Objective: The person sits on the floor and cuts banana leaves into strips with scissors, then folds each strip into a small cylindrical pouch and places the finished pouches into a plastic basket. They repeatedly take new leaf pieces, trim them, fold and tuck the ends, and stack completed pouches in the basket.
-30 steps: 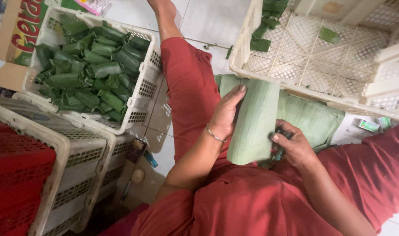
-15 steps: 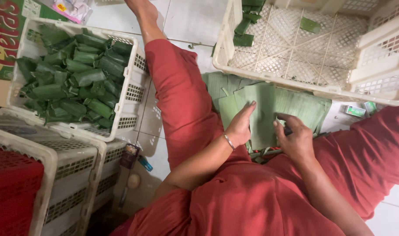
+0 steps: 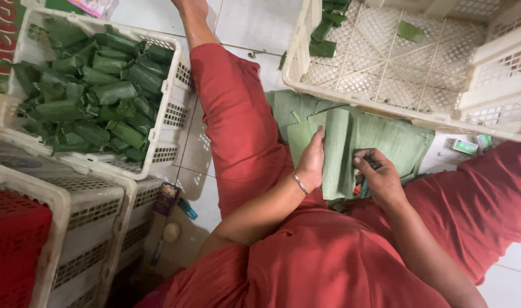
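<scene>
I wore red all over: a loose red top, creased across my front, and red trousers that ended below the knee, leaving my lower left leg and foot [image 3: 193, 14] bare. My forearms were bare too, so the sleeves were short or out of sight. On my left wrist sat a thin silver bracelet [image 3: 301, 183]. My left hand [image 3: 313, 162] and right hand [image 3: 380, 178] carried no rings that I could make out.

Matt green leaf [image 3: 335, 154], perforated plastic crate [image 3: 386, 74]
</scene>
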`<move>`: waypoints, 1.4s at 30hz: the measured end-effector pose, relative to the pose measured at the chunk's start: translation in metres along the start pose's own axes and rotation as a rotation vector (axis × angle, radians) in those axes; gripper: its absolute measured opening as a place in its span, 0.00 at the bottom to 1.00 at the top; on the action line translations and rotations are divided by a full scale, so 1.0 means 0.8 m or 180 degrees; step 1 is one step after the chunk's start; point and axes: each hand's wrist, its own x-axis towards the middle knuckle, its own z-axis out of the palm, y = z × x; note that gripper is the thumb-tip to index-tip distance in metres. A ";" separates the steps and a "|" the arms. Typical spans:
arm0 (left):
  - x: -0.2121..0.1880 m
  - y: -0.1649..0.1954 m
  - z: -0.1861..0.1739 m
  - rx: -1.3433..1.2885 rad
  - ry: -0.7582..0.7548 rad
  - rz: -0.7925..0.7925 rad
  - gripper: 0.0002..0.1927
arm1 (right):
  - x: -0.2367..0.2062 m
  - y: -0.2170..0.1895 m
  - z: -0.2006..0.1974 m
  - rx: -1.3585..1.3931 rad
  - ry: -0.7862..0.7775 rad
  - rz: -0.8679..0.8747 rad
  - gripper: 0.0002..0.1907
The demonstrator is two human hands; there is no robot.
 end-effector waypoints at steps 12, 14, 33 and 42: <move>-0.001 -0.012 -0.005 -0.0062 -0.0185 -0.0013 0.21 | 0.009 0.023 0.003 0.0237 -0.0001 -0.0089 0.22; -0.001 -0.011 -0.002 0.0510 0.0281 0.0593 0.17 | 0.011 0.028 0.001 -0.0183 0.0210 -0.0482 0.21; -0.006 -0.019 0.003 0.3847 0.0599 0.1967 0.20 | -0.009 0.023 0.011 -0.1442 0.0922 -0.1217 0.18; 0.027 -0.021 -0.036 0.1388 -0.0275 0.0136 0.14 | 0.002 0.034 0.009 -0.0164 0.0239 -0.0669 0.12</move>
